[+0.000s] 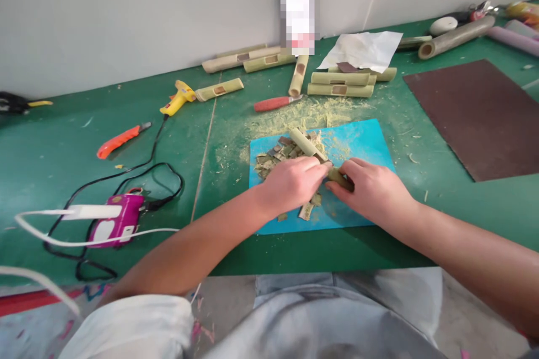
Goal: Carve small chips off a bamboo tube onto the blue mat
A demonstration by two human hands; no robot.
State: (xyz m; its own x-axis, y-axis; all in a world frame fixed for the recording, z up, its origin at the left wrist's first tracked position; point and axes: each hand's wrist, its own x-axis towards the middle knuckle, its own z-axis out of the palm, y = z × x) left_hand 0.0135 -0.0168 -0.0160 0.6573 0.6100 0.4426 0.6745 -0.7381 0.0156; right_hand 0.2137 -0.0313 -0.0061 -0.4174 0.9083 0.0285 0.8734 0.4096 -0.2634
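A notched bamboo tube (pixel 304 142) slants over a blue sheet (pixel 366 140), its near end toward me. My right hand (pixel 373 188) is closed around that near end. At the middle of the tube, by its cut opening, the fingers of my left hand (pixel 290 180) are pressed together on it; whether they also pinch a small piece is hidden. Beneath and left of the tube lies a pile of bamboo chips (pixel 269 160). Just beyond the sheet rests a red-handled knife (pixel 275 103) amid pale shavings.
More notched bamboo tubes (pixel 340 90) lie along the wall, near a phone (pixel 297 8) and white paper (pixel 362 50). Leftward are a yellow glue gun (pixel 179 98), an orange cutter (pixel 122 141), and a purple power strip (pixel 118 219) with cords. A brown sheet (pixel 475 118) lies right.
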